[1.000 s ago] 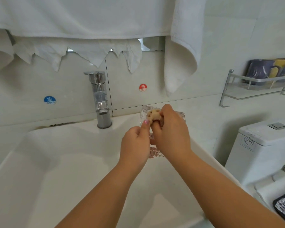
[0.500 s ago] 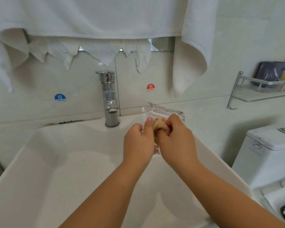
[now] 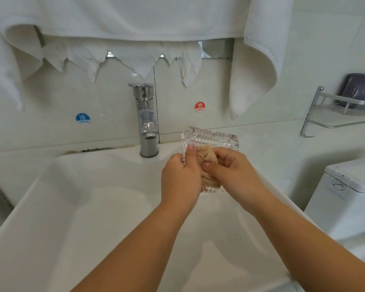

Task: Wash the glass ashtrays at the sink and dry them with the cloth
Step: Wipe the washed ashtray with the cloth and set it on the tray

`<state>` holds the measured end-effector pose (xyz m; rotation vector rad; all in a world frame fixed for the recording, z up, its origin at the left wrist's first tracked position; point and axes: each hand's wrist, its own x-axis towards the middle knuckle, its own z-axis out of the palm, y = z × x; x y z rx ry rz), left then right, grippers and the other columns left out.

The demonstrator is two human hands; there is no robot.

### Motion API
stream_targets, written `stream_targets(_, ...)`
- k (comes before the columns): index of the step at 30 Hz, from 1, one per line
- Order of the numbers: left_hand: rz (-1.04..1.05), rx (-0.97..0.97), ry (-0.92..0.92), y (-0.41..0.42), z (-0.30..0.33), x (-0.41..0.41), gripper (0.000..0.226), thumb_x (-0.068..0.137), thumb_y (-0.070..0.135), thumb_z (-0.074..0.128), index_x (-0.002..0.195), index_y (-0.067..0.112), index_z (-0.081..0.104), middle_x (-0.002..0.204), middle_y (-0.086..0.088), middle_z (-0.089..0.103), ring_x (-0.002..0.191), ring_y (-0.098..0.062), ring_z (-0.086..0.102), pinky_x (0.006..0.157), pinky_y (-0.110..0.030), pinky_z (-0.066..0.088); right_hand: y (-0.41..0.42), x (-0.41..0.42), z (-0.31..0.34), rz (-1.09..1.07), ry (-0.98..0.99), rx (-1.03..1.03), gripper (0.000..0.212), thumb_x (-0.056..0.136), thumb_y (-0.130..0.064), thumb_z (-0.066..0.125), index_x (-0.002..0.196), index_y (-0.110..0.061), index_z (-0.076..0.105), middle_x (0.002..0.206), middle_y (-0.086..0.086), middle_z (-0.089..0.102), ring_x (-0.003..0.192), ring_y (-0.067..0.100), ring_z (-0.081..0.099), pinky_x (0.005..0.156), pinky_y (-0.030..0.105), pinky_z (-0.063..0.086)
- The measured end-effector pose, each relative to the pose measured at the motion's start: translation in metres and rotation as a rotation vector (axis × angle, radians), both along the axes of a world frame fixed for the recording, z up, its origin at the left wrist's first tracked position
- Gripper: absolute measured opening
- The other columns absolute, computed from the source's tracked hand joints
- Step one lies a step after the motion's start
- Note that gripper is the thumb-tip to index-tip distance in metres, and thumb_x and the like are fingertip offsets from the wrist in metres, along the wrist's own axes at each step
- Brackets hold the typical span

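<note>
Your left hand (image 3: 180,178) grips the ashtray (image 3: 211,140) by its left edge, tilted up over the sink's (image 3: 51,218) back right corner. Your right hand (image 3: 230,171) pinches the cloth (image 3: 207,155) against its face. The tap (image 3: 147,121) stands just left; the basin lies open below.

white towel (image 3: 135,15) hangs above; toilet tank (image 3: 350,186) at right.

Glass ashtray (image 3: 211,138) lower half hidden behind both hands, dark container (image 3: 358,89) cropped at right edge
</note>
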<state>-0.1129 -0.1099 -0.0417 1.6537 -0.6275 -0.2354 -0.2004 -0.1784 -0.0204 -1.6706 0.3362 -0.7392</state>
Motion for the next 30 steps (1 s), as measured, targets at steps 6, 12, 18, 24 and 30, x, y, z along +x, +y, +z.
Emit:
stream_targets(6,-0.034,0.042,-0.014,0.001,0.005,-0.003,0.074,0.081,0.072,0.03,0.081,0.006,0.064,0.071,-0.012,0.069,0.066,-0.031,0.067,0.068,-0.049,0.057,0.001,-0.003,-0.009,-0.322,0.313,-0.761,0.028,0.084,-0.007,0.049,0.068,-0.026,0.035,0.065,-0.01,0.05,0.062,0.016,0.048,0.056,0.03,0.033)
stream_targets(12,-0.03,0.036,0.028,0.005,0.014,-0.002,0.043,0.098,0.052,0.037,0.082,0.016,0.055,0.075,-0.004,0.07,0.069,-0.019,0.069,0.071,-0.047,0.059,-0.01,0.007,-0.011,-0.619,0.245,-1.02,0.028,0.082,-0.004,0.059,0.076,-0.016,0.034,0.065,-0.004,0.044,0.054,0.024,0.044,0.056,0.031,0.028)
stream_targets(18,-0.135,0.16,-0.021,-0.001,0.003,-0.008,0.054,0.098,0.053,0.035,0.086,0.007,0.061,0.076,-0.009,0.07,0.066,-0.026,0.07,0.066,-0.048,0.058,-0.002,0.005,-0.008,-0.508,0.181,-0.602,0.021,0.093,-0.018,0.051,0.076,-0.021,0.039,0.071,-0.007,0.056,0.063,0.003,0.052,0.055,0.021,0.041)
stream_targets(24,-0.102,0.181,-0.033,0.0,0.0,0.0,0.059,0.097,0.055,0.032,0.09,0.008,0.067,0.078,-0.008,0.071,0.067,-0.025,0.07,0.067,-0.047,0.058,-0.007,0.001,-0.013,-0.208,0.129,-0.411,0.034,0.092,-0.01,0.053,0.068,-0.029,0.037,0.06,-0.01,0.048,0.056,0.016,0.046,0.052,0.037,0.044)
stream_targets(30,-0.111,0.149,-0.019,0.0,0.005,-0.004,0.053,0.098,0.053,0.037,0.087,0.006,0.06,0.073,-0.006,0.07,0.066,-0.025,0.07,0.07,-0.049,0.058,-0.02,0.006,-0.007,-0.494,0.232,-1.034,0.04,0.076,0.002,0.061,0.068,-0.021,0.03,0.06,-0.007,0.037,0.054,0.018,0.034,0.052,0.029,0.024)
